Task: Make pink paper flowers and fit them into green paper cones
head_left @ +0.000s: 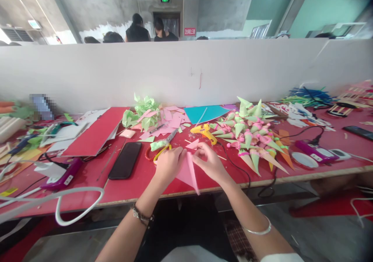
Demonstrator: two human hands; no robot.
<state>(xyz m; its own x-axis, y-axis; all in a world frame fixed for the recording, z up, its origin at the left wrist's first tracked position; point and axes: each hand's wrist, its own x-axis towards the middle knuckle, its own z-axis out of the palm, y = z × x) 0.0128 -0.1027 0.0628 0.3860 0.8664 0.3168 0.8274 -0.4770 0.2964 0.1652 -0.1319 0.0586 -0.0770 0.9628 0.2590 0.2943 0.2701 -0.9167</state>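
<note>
A folded sheet of pink paper (189,173) is between my hands at the table's front edge, one narrow point hanging toward me. My left hand (170,162) has its fingers curled around the paper's left side. With thumb and fingertips, my right hand (210,162) pinches its upper right edge. Just behind my left hand lie yellow-handled scissors (163,148), partly covered by that hand, with a light green scrap (157,145) on them. A yellow hot glue gun (205,131) rests behind my right hand. Right of it is a pile of green and pink paper cones (252,132).
A black phone (125,160) and a red sheet (97,132) lie to the left. Pink paper pieces (170,120) and a blue sheet (204,114) are at the back, before a white partition (163,73). Purple power strips (316,152) and cables flank the work area.
</note>
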